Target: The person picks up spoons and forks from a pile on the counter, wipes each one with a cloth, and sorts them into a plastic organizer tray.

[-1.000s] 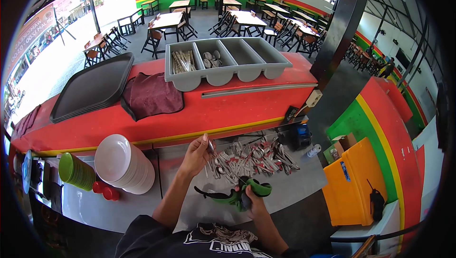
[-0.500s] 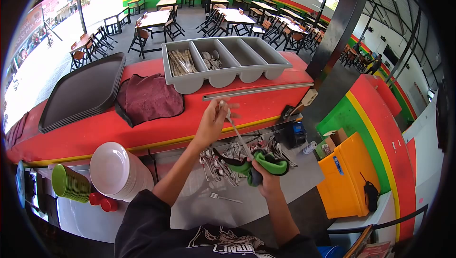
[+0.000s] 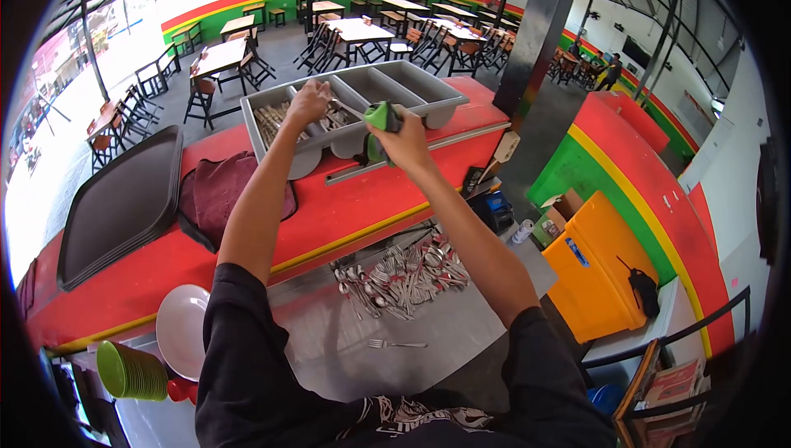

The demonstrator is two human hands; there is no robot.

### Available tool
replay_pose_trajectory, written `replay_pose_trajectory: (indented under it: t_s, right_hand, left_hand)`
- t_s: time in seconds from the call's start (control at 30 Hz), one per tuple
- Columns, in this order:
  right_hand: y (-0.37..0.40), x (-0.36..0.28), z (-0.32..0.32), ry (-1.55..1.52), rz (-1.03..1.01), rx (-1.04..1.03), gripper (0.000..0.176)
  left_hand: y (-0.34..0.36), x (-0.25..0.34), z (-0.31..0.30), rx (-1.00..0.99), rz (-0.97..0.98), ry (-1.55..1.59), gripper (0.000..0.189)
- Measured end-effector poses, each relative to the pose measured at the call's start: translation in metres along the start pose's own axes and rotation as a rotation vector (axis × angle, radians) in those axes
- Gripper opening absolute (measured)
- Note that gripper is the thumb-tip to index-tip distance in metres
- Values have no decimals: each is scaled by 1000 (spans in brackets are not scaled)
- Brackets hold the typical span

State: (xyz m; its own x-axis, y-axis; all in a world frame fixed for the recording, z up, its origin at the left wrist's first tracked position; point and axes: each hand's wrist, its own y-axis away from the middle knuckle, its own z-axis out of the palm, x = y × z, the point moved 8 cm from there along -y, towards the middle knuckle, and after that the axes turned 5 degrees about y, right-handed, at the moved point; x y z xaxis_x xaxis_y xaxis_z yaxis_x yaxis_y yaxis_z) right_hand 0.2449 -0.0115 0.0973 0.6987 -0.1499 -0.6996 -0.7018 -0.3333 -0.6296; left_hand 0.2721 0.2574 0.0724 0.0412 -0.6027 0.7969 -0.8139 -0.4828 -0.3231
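Note:
Over the grey cutlery tray [image 3: 441, 114], my left hand [image 3: 309, 102] is closed on one end of a slim metal piece of cutlery [image 3: 350, 107]. That end is hidden in the fingers, so I cannot tell its kind. The other end runs to a green and grey cloth [image 3: 381, 116], gripped by my right hand [image 3: 405, 141] at the tray's near side. Beneath my left hand, the second compartment holds spoons [image 3: 336, 118]. Several pale-handled utensils [image 3: 270, 122] lie in the first compartment.
A heap of cutlery [image 3: 404, 279] and a single fork [image 3: 397, 343] lie on the metal worktop [image 3: 329, 365]. The red counter [image 3: 346, 209] carries the tray, a maroon cloth [image 3: 227, 192] and stacked dark trays [image 3: 124, 201]. A black post [image 3: 540, 36] rises behind. White plates [image 3: 183, 324] stand left.
Both hands have moved up and forward from above the worktop to the grey tray, carrying the piece of cutlery and the cloth. The view has shifted right.

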Motion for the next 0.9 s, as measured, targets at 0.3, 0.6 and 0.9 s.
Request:
replay_pose_trajectory:
  t_s: [0.3, 0.6, 0.9]
  right_hand:
    - [-35, 17, 25, 297, 67, -86, 30]
    - [-35, 9, 33, 540, 123, -224, 34]
    - [-9, 15, -2, 83, -164, 4, 33]
  left_hand:
    - [-16, -13, -2, 32, -57, 12, 45]
    - [-13, -14, -3, 1, -104, -79, 58]
    - [41, 43, -39, 208, 162, 31, 51]
